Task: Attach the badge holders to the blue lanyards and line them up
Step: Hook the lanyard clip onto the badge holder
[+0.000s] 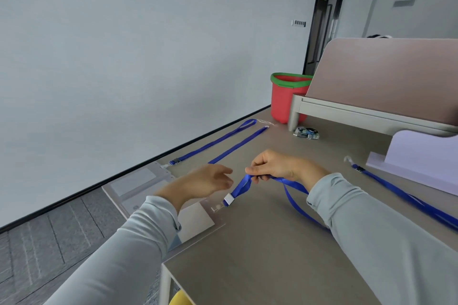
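Right hand (273, 164) pinches a blue lanyard (241, 187) above the desk (260, 255), its clip end hanging onto a clear holder (195, 220) at the left edge. Left hand (210, 181) hovers just beside it, fingers loosely spread, holding nothing. Two more lanyards (218, 141) lie straight farther back; another (406, 197) lies at right.

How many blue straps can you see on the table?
3. One blue lanyard lies stretched out at the far edge, one is pinched in the right hand mid-table, and one lies at the right. More may be hidden outside the view.
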Demonstrator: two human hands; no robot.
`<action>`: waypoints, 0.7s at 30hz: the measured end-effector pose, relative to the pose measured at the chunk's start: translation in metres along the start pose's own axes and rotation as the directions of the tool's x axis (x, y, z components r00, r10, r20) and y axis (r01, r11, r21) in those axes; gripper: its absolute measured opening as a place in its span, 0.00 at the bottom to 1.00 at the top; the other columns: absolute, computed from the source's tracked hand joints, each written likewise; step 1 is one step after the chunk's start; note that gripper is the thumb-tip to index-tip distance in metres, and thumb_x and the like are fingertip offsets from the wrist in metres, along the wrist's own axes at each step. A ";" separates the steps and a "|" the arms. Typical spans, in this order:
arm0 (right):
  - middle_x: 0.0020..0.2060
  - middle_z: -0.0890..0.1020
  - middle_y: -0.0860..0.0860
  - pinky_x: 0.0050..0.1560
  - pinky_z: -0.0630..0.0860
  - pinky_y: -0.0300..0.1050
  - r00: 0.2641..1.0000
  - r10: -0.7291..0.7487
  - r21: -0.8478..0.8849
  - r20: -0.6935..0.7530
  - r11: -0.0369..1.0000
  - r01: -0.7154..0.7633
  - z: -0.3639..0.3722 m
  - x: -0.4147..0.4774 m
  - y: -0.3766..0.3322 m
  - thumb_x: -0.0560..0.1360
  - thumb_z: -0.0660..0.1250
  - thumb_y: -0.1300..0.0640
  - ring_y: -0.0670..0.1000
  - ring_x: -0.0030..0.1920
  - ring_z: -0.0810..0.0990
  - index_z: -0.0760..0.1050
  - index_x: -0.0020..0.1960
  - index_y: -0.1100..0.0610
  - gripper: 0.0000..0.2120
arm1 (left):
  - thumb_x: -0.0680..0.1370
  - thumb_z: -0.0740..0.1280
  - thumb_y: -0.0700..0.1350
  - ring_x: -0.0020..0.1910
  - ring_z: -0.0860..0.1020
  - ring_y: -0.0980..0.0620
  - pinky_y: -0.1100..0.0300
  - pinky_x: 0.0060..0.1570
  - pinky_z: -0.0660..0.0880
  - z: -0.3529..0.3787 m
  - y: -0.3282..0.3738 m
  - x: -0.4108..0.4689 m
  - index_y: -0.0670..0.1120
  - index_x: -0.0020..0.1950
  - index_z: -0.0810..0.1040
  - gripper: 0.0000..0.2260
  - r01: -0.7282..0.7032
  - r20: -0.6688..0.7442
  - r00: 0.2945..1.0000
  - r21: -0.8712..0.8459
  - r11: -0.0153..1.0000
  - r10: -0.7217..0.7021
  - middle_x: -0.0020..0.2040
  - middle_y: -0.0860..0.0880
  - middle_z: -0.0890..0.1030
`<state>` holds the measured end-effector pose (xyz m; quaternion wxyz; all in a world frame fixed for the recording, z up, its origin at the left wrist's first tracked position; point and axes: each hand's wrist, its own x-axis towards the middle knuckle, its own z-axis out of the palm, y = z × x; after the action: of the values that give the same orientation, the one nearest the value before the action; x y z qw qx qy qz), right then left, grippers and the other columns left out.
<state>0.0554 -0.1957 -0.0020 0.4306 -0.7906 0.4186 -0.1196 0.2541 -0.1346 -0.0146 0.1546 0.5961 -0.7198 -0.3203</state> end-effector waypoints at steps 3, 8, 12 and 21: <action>0.30 0.80 0.44 0.34 0.70 0.33 1.000 -0.015 0.002 -0.015 1.000 0.015 -0.003 -0.005 -0.001 0.76 0.64 0.53 0.43 0.30 0.69 0.79 0.36 0.53 0.12 | 0.77 0.62 0.49 0.58 0.73 0.54 0.59 0.61 0.66 0.007 0.008 0.011 0.48 0.66 0.71 0.17 0.017 0.032 0.999 -0.110 0.994 -0.013 0.61 0.51 0.76; 0.28 0.80 0.43 0.36 0.69 0.34 1.000 -0.023 0.050 -0.003 0.998 0.023 -0.008 -0.013 0.005 0.77 0.63 0.54 0.44 0.30 0.69 0.79 0.37 0.53 0.12 | 0.80 0.59 0.49 0.37 0.79 0.63 0.73 0.37 0.70 0.014 0.015 0.014 0.46 0.53 0.77 0.11 -0.004 0.059 0.998 -0.277 0.961 0.021 0.42 0.51 0.83; 0.31 0.80 0.46 0.38 0.70 0.35 1.000 0.010 0.004 -0.023 1.000 -0.010 -0.015 -0.018 0.012 0.77 0.64 0.54 0.43 0.30 0.71 0.78 0.36 0.54 0.12 | 0.80 0.59 0.48 0.31 0.76 0.60 0.69 0.34 0.69 0.014 0.012 0.014 0.47 0.48 0.78 0.10 -0.023 0.030 0.999 -0.278 0.960 0.032 0.34 0.52 0.75; 0.32 0.79 0.51 0.36 0.70 0.35 0.993 0.120 -0.123 -0.022 0.985 -0.122 -0.034 -0.026 0.022 0.73 0.56 0.67 0.46 0.31 0.70 0.76 0.33 0.59 0.15 | 0.80 0.58 0.45 0.27 0.68 0.57 0.67 0.30 0.67 0.018 0.004 0.021 0.46 0.43 0.75 0.09 0.002 0.027 1.000 -0.292 0.957 0.006 0.32 0.50 0.73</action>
<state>0.0080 -0.2019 0.0054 0.3842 -0.7881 0.4754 -0.0728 0.2353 -0.1494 -0.0286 0.2311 0.5617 -0.6674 -0.4310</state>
